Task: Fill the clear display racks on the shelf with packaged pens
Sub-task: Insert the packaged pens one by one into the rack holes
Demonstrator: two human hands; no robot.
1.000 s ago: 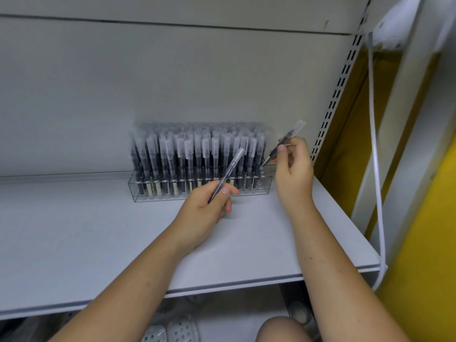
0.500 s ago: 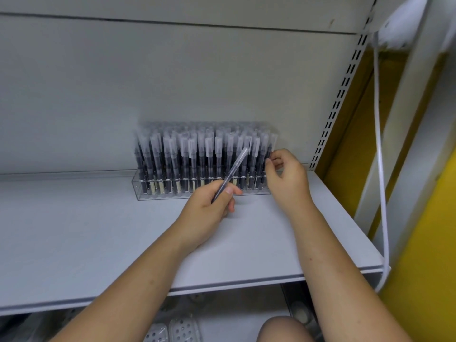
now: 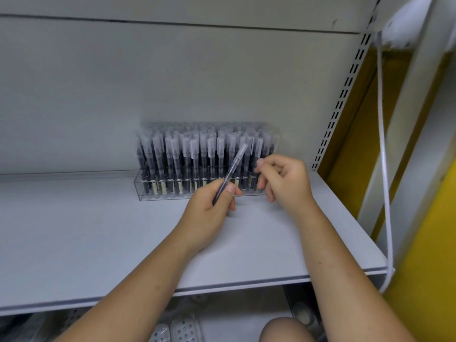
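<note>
Pens [image 3: 197, 154] in clear sleeves stand upright and tightly packed in several rows in the rack [image 3: 148, 193], their frosted caps up and dark barrels down. The rack sits on the grey shelf [image 3: 98, 230], back against the rear panel and right of the middle.

In front of the rack's right half, the left hand [image 3: 209, 211] pinches one loose pen [image 3: 230, 172] by its dark lower end, thumb on top and fingers curled beneath. This pen slants up and to the right, and its capped tip overlaps the caps of the racked pens. Whether it touches them I cannot tell.

The right hand [image 3: 283, 178] hovers just beside it, in front of the rack's right end. Its fingers are loosely curled, thumb towards the racked pens, and nothing shows between them.

A slotted upright [image 3: 345, 82] runs up the shelf's right edge. Beyond it a white cable [image 3: 385, 169] hangs down before a yellow wall [image 3: 431, 243]. A bare knee [image 3: 283, 329] shows below the shelf.
</note>
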